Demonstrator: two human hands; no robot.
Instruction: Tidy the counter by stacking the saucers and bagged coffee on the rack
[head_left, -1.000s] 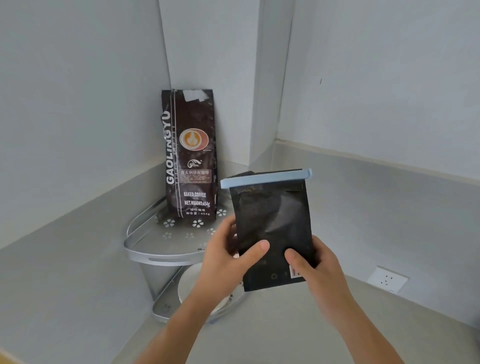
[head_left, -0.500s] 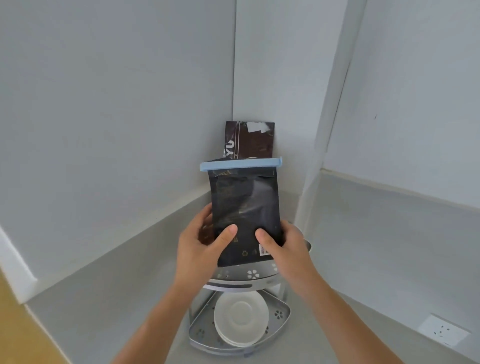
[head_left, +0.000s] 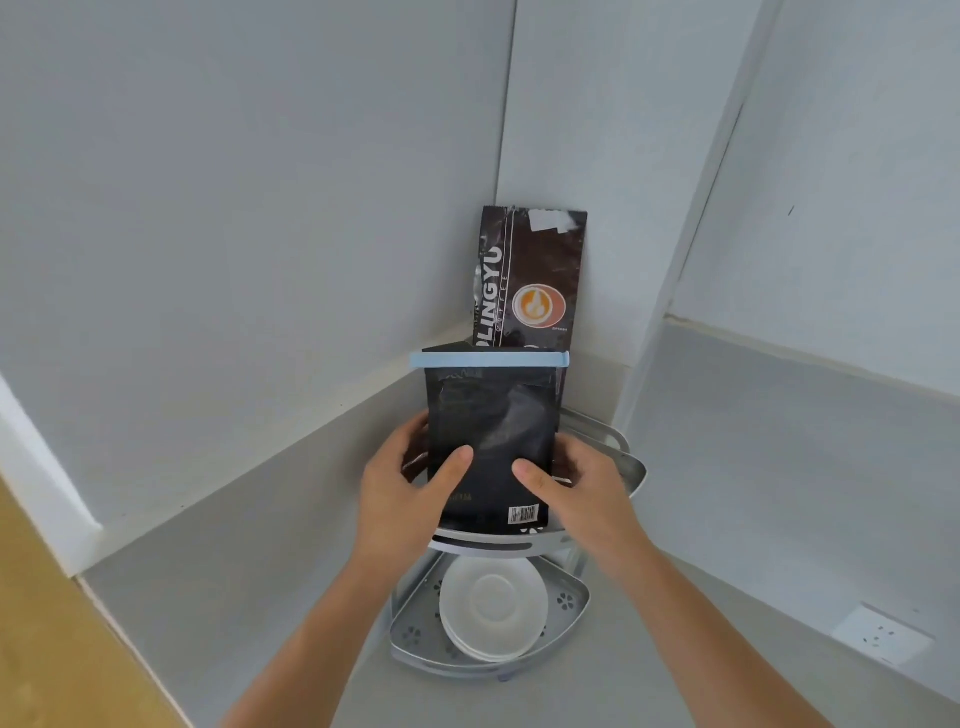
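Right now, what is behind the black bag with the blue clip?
Behind the black bag stands a taller dark coffee bag in the corner, on the rack's top shelf. Only its upper half shows; its lower part and the shelf beneath are covered by the black bag and both hands.

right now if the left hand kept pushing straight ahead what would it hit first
Probably the tall coffee bag standing at the back of the rack's top shelf, then the corner wall; depth is unclear. The left hand already holds the clipped bag.

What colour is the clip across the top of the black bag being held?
Light blue; the clip shows clearly in the head view.
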